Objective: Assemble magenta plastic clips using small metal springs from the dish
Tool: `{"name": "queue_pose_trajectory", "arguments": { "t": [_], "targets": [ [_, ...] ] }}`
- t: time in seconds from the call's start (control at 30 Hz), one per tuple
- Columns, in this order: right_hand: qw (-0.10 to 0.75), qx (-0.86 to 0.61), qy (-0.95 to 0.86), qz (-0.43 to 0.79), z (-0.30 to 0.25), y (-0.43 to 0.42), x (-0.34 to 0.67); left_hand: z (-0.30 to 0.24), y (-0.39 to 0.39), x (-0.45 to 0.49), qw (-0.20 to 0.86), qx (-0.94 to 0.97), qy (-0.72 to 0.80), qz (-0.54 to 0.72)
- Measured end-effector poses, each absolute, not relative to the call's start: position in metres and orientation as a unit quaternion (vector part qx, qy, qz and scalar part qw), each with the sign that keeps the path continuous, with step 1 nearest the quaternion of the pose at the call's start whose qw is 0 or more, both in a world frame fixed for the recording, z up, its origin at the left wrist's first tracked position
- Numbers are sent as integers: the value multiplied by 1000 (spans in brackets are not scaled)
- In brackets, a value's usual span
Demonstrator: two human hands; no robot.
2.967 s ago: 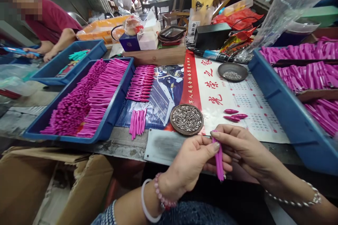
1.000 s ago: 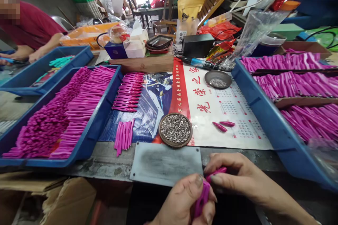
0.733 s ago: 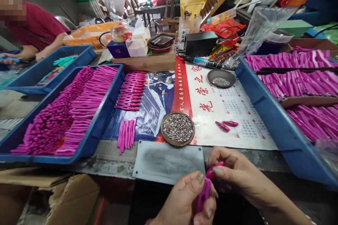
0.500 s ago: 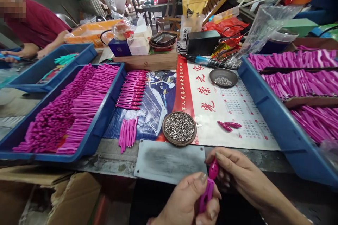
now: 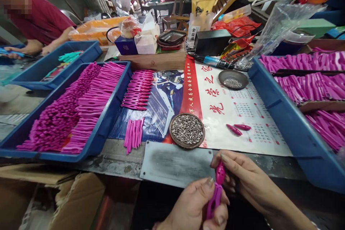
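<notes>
My left hand (image 5: 201, 201) is closed round a magenta plastic handle (image 5: 214, 201) with an opening along its middle. The fingers of my right hand (image 5: 239, 172) pinch the top of a glossy dark pink pointed piece (image 5: 220, 173) with small holes in it. This piece meets the upper end of the handle; whether the two are locked together I cannot tell. Both hands are over the table's front edge, by a grey metal plate (image 5: 176, 165). Behind the plate stands a round bowl of small metal pins (image 5: 188, 146). Two similar dark pink pieces (image 5: 238, 128) lie on the calendar sheet (image 5: 215, 133).
A blue tray (image 5: 107, 115) of magenta handles stands left, another blue tray (image 5: 280, 122) right. Beside the left tray lie a row of joined pieces (image 5: 137, 90) and several loose handles (image 5: 134, 134). A dark dish (image 5: 233, 85) holds small metal parts. A co-worker (image 5: 45, 21) sits far left.
The view has shifted slightly, so the table things appear a little further right. Both hands keep the same hold, with the pointed piece still at the handle's end.
</notes>
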State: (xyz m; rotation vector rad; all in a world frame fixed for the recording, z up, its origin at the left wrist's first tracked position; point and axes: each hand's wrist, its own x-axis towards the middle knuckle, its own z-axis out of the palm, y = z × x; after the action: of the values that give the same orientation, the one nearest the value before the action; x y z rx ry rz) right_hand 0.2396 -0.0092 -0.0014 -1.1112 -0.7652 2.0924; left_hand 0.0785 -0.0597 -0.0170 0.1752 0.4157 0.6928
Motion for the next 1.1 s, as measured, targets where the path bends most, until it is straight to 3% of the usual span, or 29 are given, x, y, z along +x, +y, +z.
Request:
{"name": "queue_pose_trajectory", "arguments": {
  "t": [1.1],
  "targets": [
    [287,-495,-333,749,9,-3,230,-15,-60,78,916,55,226,328]
  ]
}}
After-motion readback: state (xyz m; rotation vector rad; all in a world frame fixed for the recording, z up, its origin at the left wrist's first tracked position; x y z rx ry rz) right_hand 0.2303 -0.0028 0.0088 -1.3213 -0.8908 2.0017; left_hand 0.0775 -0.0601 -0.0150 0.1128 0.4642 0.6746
